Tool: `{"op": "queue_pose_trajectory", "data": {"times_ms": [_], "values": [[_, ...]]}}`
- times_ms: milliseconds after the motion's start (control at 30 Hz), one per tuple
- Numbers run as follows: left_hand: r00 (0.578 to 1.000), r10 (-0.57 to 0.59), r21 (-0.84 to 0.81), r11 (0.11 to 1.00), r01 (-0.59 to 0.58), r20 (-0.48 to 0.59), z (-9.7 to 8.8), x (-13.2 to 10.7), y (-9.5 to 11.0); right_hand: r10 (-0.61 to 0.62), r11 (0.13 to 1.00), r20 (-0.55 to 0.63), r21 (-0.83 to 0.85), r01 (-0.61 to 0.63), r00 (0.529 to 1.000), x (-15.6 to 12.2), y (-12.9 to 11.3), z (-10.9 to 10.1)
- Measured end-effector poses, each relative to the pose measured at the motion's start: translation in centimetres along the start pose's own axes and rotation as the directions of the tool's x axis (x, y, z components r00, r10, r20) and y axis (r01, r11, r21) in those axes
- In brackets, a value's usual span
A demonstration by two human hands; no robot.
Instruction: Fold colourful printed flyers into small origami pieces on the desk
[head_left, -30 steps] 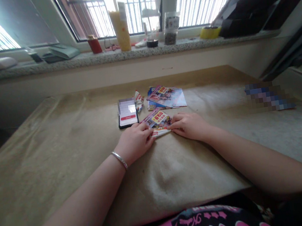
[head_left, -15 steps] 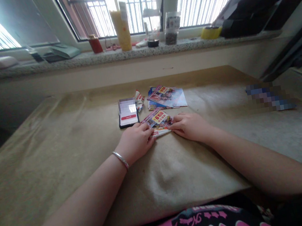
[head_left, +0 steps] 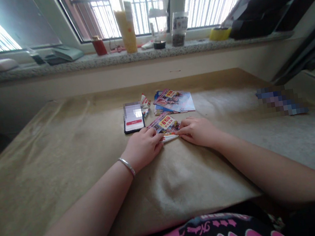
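"So, what did the head camera give you, left to right?"

"A phone (head_left: 134,126) first, flat on the worktop (head_left: 73,155), then the left hand (head_left: 142,146), just nearer the wearer. Its fingers were curled together and had hold of a printed leaflet (head_left: 165,124) by its left end. Beside the phone sat a crumpled paper piece (head_left: 145,103)."

"And the leaflet itself?"

"It lay between the two hands, just in front of a stack of printed sheets (head_left: 184,101), with a pale strip (head_left: 170,136) along its near edge that looked folded over. The right hand (head_left: 198,130) had its fingers drawn in, thumb and forefinger closed on the near right corner."

"How did you rate it for handling?"

"Light and thin, I judged: easy to bend, perhaps slick if glossy, and likely to tear under a hard tug. I reckoned the two ends of the strip were the best hold."

"What couldn't you make out?"

"The left hand covered the leaflet's left near corner, I couldn't tell how hard either hand pressed, and the small print was unreadable. Pixels masked the top of the phone's screen and most of a long item (head_left: 282,101) lying well apart on the right."
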State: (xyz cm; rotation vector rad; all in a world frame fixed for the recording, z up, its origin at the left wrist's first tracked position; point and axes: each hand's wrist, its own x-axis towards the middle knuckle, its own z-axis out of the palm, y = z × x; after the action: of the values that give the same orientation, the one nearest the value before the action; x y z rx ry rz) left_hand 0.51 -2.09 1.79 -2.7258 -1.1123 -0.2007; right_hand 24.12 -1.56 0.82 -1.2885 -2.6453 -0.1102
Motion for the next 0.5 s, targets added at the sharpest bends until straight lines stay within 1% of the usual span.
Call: {"op": "queue_pose_trajectory", "data": {"times_ms": [300, 400, 500], "values": [[0.999, 0.053, -0.071, 0.996, -0.053, -0.005, 0.67, 0.57, 0.65, -0.002, 1.000, 0.006, -0.002, 0.002, 1.000, -0.02, -0.15, -0.33], [0.997, 0.073, -0.072, 0.995, -0.072, 0.007, 0.76, 0.42, 0.61, 0.005, 1.000, 0.000, 0.002, -0.005, 1.000, -0.02, -0.18, -0.34], [0.998, 0.063, -0.056, 0.996, -0.062, 0.010, 0.84, 0.27, 0.58, 0.009, 1.000, -0.004, 0.009, -0.009, 1.000, 0.00, -0.21, -0.26]]}}
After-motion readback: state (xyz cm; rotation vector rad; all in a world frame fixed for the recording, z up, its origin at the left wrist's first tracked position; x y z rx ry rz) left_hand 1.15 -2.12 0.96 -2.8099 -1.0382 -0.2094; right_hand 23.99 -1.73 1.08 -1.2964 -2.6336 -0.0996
